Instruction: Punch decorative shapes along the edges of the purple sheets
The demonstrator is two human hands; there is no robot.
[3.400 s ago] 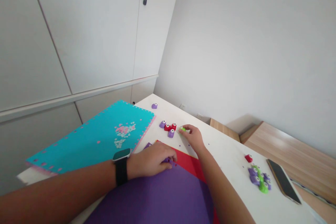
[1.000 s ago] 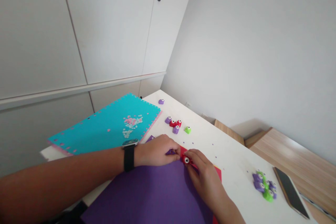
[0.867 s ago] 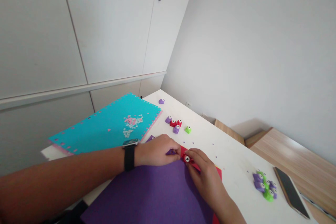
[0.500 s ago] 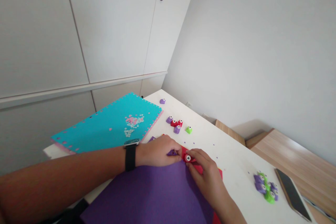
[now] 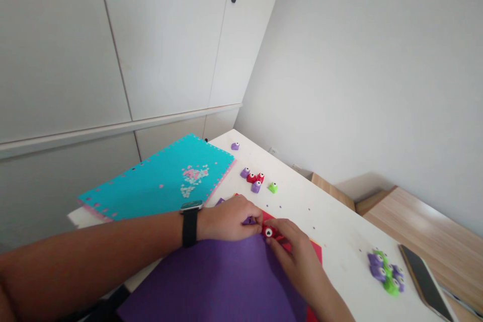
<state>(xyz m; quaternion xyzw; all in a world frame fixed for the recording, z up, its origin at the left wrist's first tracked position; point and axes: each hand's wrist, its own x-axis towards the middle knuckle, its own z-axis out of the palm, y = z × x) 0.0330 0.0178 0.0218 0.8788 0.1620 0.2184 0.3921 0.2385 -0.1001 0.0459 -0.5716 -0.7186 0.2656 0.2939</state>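
Observation:
A large purple sheet (image 5: 226,276) lies at the near edge, its upper edge raised under my hands. My left hand (image 5: 236,216), with a black watch on the wrist, pinches that edge; a bit of purple with a hole shows by its fingers. Between the thumb and fingers of my right hand (image 5: 292,246) is a small red punch (image 5: 269,232) with a white round top, at the sheet's edge. Red sheets (image 5: 316,250) lie beneath the purple one and my right hand.
On the white table (image 5: 339,231), beyond my hands, are small punches (image 5: 255,187) in purple, red and green. More punches (image 5: 390,274) sit beside a phone (image 5: 426,282) at right. A blue sheet (image 5: 158,176) with pink and white paper bits lies at left.
The red punch has shifted slightly left and down, closer to my left hand's fingertips. The whole view has moved a little. My left hand keeps its pinch on the sheet.

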